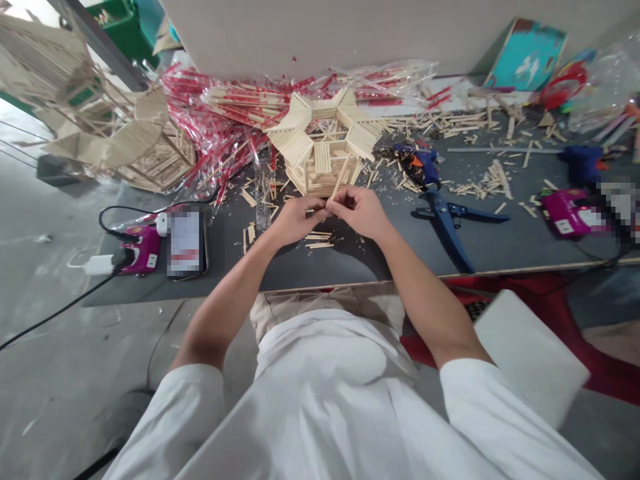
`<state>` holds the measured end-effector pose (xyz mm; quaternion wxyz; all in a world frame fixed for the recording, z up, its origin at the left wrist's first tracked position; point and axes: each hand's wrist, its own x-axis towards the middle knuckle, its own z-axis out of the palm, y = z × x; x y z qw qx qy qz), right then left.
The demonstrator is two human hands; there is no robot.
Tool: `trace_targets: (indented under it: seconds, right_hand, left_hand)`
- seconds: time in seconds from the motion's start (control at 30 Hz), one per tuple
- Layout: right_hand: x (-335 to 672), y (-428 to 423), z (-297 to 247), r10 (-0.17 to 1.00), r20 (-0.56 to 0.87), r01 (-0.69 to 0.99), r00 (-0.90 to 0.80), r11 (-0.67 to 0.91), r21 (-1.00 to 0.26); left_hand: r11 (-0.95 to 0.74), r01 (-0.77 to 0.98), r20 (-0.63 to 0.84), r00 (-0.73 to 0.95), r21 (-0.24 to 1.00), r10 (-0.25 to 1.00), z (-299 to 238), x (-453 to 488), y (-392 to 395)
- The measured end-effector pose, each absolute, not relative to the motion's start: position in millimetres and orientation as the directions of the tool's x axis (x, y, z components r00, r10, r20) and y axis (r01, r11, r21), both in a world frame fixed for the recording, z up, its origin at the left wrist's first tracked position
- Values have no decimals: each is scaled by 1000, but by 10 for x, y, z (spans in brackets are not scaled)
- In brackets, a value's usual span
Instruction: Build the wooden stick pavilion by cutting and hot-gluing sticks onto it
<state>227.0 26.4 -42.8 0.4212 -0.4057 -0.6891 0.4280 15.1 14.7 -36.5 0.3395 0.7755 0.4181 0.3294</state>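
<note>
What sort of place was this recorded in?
Probably a small craft workshop: the dark workbench holds a model built of thin wooden sticks, blue hand cutters and scattered stick pieces.

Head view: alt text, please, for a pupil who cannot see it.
A bare left hand and a bare right hand meet in front of a pale, flared wooden-stick model. Short pale wooden sticks lie on the dark grey table, with a blue-handled tool at right and a rectangular phone at left.
</note>
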Motion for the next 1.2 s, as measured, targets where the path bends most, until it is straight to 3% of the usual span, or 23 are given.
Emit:
trace_targets:
  seconds: [0.2, 0.37, 0.5, 0.63, 0.8, 0.97, 1.2]
  right_hand:
    - [2269, 264, -373, 919, 152, 70, -364, 189, -979]
    - [2328, 174, -219, 915, 145, 76, -377, 187, -979]
    - [2679, -78, -5, 935, 140, 270, -327, 235, -934]
    - [3424, -350, 107, 960, 162, 687, -229, 277, -672]
    - [4491, -449, -121, 986, 135, 948, -103, 138, -285]
    - [4910, -478, -444, 990, -133, 998, -55, 59, 27]
    - [4763, -556, -248, 982, -183, 986, -41, 69, 149]
  left_hand:
    - [-139, 253, -6, 499, 957, 867, -407, 240, 103]
    - [-360, 388, 156, 467, 848, 871, -281, 200, 67]
    - [-425, 449, 204, 460, 786, 864, -236, 113, 81]
    - [-390, 430, 154, 488, 814, 859, -252, 63, 107]
    - [-308, 371, 31, 594, 876, 804, -230, 116, 82]
    - [-118, 368, -126, 576, 922, 807, -195, 127, 61]
    - [-4, 363, -259, 672, 932, 694, -207, 38, 91]
